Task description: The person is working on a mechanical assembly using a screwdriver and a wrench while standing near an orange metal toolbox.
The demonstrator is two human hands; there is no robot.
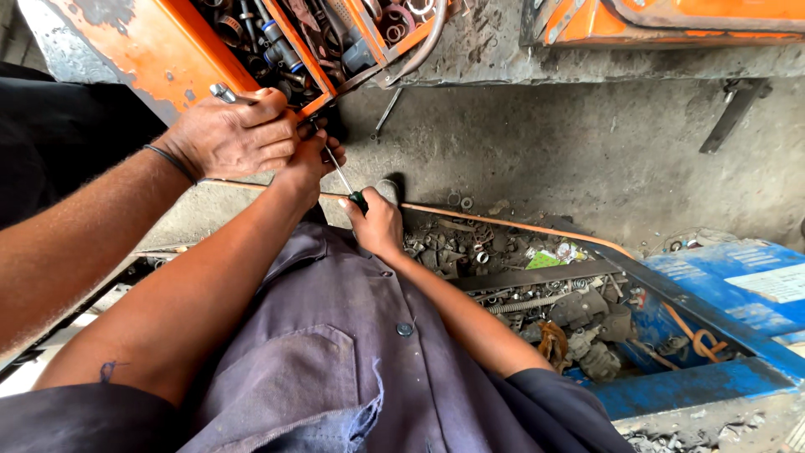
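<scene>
A co-worker's hand (231, 134) grips a metal tool (223, 91) at the orange toolbox (159, 50). Just beside it, the left hand (312, 159) pinches something small, seemingly where the screwdriver (345, 182) tip sits. The right hand (375, 223) clenches the screwdriver's green handle. Farther right, a blue tray (713, 382) holds scrap parts (579, 315).

The toolbox (277, 42) sits on the ledge (503, 50) at upper left; the parts tray (671, 386) lies below, at right; the screwdriver (342, 178) stands between them.
</scene>
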